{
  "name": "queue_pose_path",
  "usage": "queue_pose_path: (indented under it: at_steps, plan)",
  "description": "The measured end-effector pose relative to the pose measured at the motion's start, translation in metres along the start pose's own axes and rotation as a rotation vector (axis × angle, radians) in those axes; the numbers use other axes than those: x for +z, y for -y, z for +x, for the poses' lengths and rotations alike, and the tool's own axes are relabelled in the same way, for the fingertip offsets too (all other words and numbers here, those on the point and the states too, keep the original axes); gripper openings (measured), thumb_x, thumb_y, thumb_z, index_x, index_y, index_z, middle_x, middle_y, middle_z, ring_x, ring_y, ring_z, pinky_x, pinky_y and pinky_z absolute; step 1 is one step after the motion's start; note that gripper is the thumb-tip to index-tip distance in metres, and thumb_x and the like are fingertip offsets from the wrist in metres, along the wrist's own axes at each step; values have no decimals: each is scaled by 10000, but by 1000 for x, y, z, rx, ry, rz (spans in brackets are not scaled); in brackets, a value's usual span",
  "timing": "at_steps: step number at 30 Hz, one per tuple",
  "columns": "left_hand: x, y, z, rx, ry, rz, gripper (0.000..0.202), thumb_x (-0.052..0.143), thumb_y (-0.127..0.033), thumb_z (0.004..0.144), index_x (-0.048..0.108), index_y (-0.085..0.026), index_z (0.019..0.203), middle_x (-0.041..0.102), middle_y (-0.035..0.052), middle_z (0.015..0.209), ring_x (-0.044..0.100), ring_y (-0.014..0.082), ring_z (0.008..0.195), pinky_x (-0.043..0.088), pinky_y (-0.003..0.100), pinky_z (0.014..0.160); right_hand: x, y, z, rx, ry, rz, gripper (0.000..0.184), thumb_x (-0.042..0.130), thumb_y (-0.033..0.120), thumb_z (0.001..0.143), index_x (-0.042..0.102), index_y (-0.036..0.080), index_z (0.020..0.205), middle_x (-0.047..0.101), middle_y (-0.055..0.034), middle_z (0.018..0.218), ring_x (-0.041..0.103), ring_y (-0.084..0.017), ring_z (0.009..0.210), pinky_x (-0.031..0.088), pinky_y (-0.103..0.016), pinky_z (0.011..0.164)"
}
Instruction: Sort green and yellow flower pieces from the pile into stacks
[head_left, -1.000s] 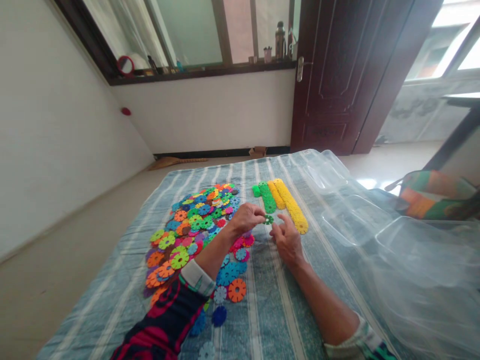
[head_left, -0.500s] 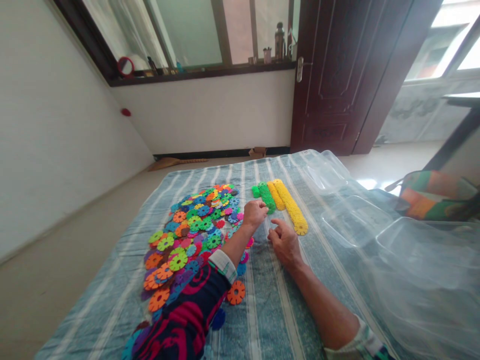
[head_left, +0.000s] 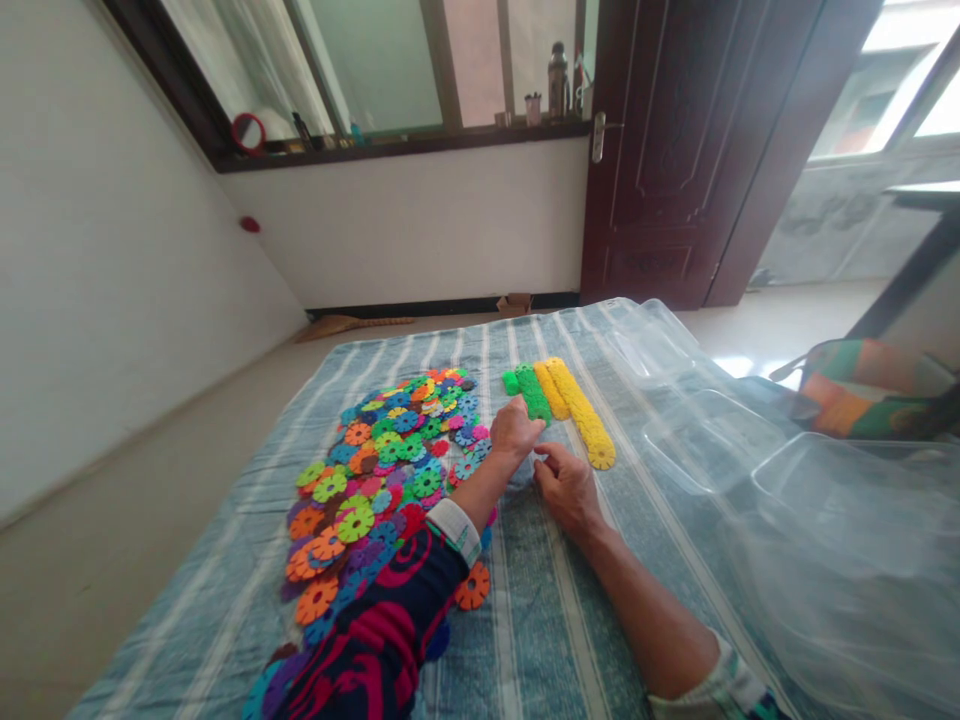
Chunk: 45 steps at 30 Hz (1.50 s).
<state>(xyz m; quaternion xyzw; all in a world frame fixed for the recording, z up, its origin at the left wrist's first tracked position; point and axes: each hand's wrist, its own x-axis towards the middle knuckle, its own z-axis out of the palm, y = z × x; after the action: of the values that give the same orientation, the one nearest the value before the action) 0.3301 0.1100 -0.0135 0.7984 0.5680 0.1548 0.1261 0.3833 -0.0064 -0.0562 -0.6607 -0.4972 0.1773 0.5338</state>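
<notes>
My left hand (head_left: 516, 428) is closed with its fingertips at the near end of the row of overlapping green discs (head_left: 533, 392). What those fingers hold, if anything, is hidden. Just to the right and nearer me, my right hand (head_left: 568, 485) hovers low over the cloth, fingers bent and apart, nothing visible in it. Beside the green row lie a short row of yellow discs (head_left: 553, 392) and a longer yellow row (head_left: 582, 415). A small green stack (head_left: 511, 382) sits left of the green row. Under and beyond my left forearm spreads a pile of mixed-colour notched plastic discs (head_left: 390, 445).
Clear plastic containers (head_left: 712, 440) stand along the right side of the striped cloth (head_left: 517, 600). One orange disc (head_left: 472, 586) lies by my left sleeve. Beyond the cloth's far edge are a wall, a window ledge and a dark red door (head_left: 675, 150).
My left hand has shifted slightly right and toward me, closer to my right hand. The right hand's index finger is a little more bent. The disc rows lie as before.
</notes>
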Motion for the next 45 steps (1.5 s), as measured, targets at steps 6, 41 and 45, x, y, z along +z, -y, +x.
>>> queue_pose_path:
  at_steps: [6,41,45]
  plan:
    - [4,-3,1,-2,-12,7,266,621,-296,752,617,-165,984,710,109,912,661,238,876,423,287,687,0,0,0,7,1,11,332,477,292,790,696,150,995,572,13,580,501,-151,543,346,-264,571]
    - [-116,129,-27,131,202,111,63,601,-175,655,662,-188,645,600,-21,622,548,134,650,378,225,610,-5,-2,-8,69,39,7,416,462,419,758,683,151,987,647,-22,617,592,-194,603,423,-307,645]
    - [-125,141,-54,162,332,63,102,680,-229,612,699,-216,711,608,-26,656,557,147,688,376,220,612,-6,-2,-8,80,43,12,413,474,425,752,687,156,981,666,-29,649,605,-196,626,424,-308,653]
